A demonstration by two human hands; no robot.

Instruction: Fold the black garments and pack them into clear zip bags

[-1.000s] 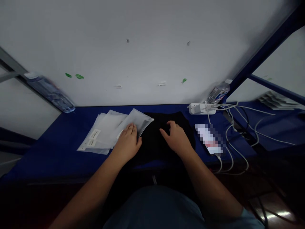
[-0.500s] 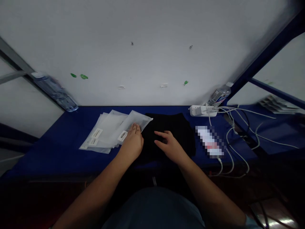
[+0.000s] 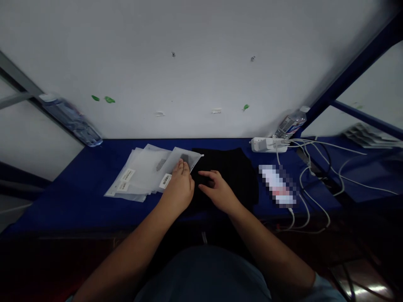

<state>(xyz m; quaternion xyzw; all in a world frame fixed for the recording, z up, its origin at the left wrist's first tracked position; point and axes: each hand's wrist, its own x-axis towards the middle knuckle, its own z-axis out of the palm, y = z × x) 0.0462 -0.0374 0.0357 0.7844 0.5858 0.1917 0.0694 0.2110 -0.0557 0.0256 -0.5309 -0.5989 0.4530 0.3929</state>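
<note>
My left hand (image 3: 179, 184) is closed at the right edge of a frosted plastic zip bag (image 3: 173, 161), fingers together on top and the thumb mostly hidden. A white barcode label (image 3: 165, 181) shows on this bag, which partly overlaps folded black cloth (image 3: 233, 167). More frosted zip bags (image 3: 141, 163) lie fanned out to the left, with white labels near their lower ends. Over the black cloth, my right hand (image 3: 218, 191) is open, thumb and forefinger apart, pointing towards the bag. Whether it touches the cloth I cannot tell.
A blue table (image 3: 82, 180) runs along a white wall. At the right are a power strip (image 3: 269, 144), white cables (image 3: 302, 184) and a blurred-out phone-like item (image 3: 278, 186). Plastic bottles stand at the back right (image 3: 291, 124) and left (image 3: 74, 119).
My left hand and the top zip bag have shifted slightly to the right. My right hand has come a little left, closer to the bag.
</note>
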